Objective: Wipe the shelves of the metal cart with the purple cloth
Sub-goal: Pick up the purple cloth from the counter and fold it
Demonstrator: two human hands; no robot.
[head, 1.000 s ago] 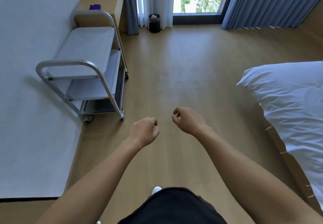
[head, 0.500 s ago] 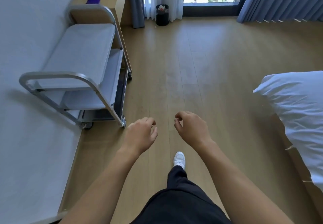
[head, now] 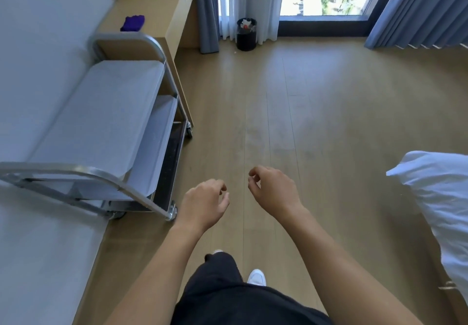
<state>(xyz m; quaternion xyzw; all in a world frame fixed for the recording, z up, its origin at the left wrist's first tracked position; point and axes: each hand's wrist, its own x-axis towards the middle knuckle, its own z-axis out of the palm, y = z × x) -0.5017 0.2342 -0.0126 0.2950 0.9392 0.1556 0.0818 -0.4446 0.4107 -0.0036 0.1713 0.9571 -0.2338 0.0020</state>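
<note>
Legs: I see dark trousers and a white shoe (head: 256, 277) on the floor (head: 316, 122) at the bottom edge; half a second ago that foot was stretched further ahead.
Left hand (head: 203, 204): bare, held out over the floor, fingers loosely curled and holding nothing; it now sits just beside the cart's near right corner.
Right hand (head: 274, 190): also empty, fingers curled, a small gap from the left.
Bed (head: 440, 205): white bedding at my right edge, lower in view than before.
Cart (head: 101, 124): against the left wall, larger in view than before; long axis runs away from me, handles at both ends, top shelf bare.
Counter (head: 157, 10): wooden, just beyond the cart's far handle.
Cloth (head: 133, 22): purple, bunched on the counter, well apart from both hands; long axis slants away to the right.
Bin (head: 246, 34): dark, by the curtains.
</note>
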